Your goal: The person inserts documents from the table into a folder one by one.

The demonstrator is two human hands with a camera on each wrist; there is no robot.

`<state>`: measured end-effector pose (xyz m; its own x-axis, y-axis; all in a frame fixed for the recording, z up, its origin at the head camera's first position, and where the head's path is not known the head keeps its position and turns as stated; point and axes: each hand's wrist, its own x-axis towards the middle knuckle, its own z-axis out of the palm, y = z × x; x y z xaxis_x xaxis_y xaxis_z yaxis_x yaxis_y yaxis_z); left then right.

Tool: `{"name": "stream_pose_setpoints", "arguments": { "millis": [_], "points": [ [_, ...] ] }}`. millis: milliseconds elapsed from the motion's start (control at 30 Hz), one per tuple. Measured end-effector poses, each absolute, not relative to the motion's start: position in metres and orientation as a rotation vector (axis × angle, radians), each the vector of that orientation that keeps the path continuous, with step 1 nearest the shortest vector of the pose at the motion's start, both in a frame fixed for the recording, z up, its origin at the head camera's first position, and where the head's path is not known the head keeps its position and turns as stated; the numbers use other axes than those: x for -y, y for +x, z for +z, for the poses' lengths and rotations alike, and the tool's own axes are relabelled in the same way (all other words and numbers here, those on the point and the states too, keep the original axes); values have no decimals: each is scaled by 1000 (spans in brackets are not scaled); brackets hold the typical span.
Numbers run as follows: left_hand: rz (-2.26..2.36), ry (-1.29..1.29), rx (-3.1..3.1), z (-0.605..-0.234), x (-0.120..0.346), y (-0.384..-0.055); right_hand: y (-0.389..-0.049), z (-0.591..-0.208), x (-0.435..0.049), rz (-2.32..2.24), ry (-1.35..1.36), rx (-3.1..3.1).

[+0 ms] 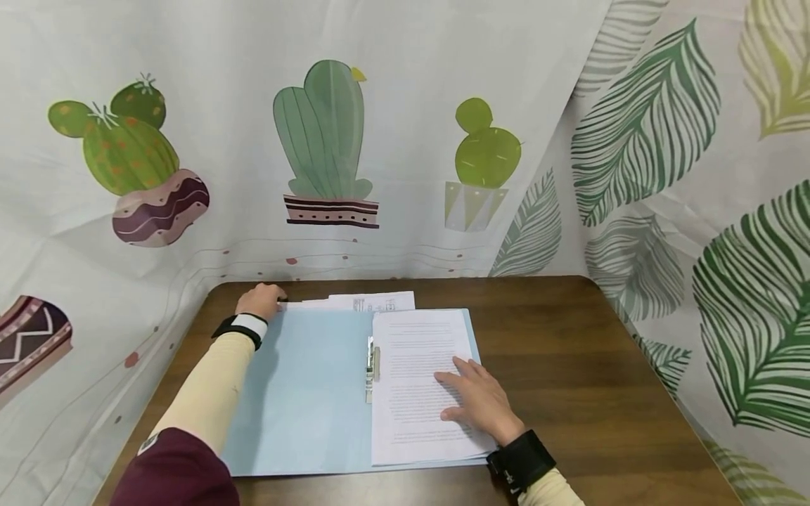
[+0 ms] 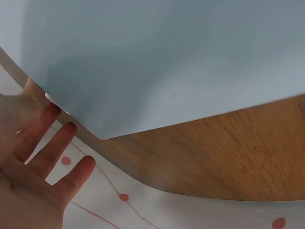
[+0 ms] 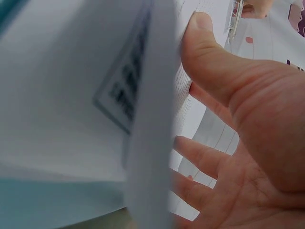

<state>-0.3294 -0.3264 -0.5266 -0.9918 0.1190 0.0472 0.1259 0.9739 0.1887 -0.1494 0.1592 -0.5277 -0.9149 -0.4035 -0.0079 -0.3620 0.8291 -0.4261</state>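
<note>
A light-blue folder (image 1: 310,393) lies spread on the table in the head view, a metal clip (image 1: 373,369) along its middle. Printed sheets (image 1: 420,422) are stacked on its right side. My left hand (image 1: 261,301) pinches the cover's far left corner between thumb and index finger, other fingers loosely extended; in the left wrist view the cover (image 2: 157,71) hides part of the grip. Over the sheets' right half, my right hand (image 1: 477,397) has its fingers spread, touching the print. Close to the right wrist camera, a blurred page (image 3: 71,105) bears boxed dark lettering.
More papers (image 1: 386,301) stick out from beneath the folder's far edge. The brown wooden table (image 1: 557,351) extends to the right. A white curtain (image 1: 405,140) with cactus and leaf prints hangs behind and beside it.
</note>
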Motion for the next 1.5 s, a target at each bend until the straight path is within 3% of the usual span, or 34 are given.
{"name": "stream_pose_setpoints", "arguments": {
  "millis": [1500],
  "points": [
    [-567,-83,3015,-508,330,-320,-149,-527,-160,-705,-582,-2891]
  ]
}}
